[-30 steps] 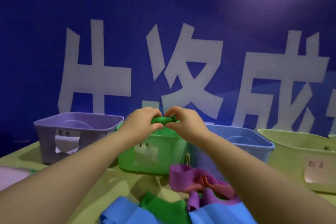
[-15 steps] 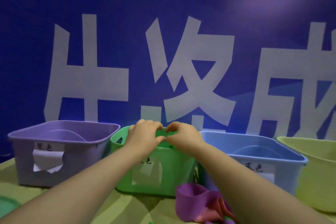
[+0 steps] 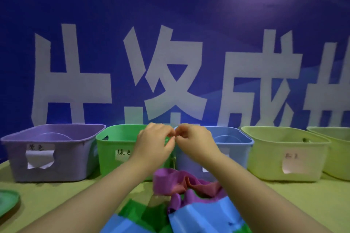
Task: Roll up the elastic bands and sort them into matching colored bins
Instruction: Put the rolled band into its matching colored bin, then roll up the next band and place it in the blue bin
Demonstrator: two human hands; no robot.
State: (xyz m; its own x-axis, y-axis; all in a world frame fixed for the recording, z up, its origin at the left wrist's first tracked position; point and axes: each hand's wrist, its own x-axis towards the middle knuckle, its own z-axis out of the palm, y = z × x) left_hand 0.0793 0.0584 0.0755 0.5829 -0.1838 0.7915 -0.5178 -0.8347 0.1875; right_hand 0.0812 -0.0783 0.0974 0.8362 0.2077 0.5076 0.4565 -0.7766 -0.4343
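Elastic bands lie loose on the tabletop. The left hand and right hand, fingers curled, meet above the green bin, seemingly at drop-off; whether they pinch anything cannot be told. Likely next: roll another.

On my feed both arms are bare: the left forearm and right forearm show no cloth up to the near edge of the picture. The left hand and right hand are bare too. Their fingertips are blurred, so I can't make out finer detail.

Purple bin, green bin, blue bin
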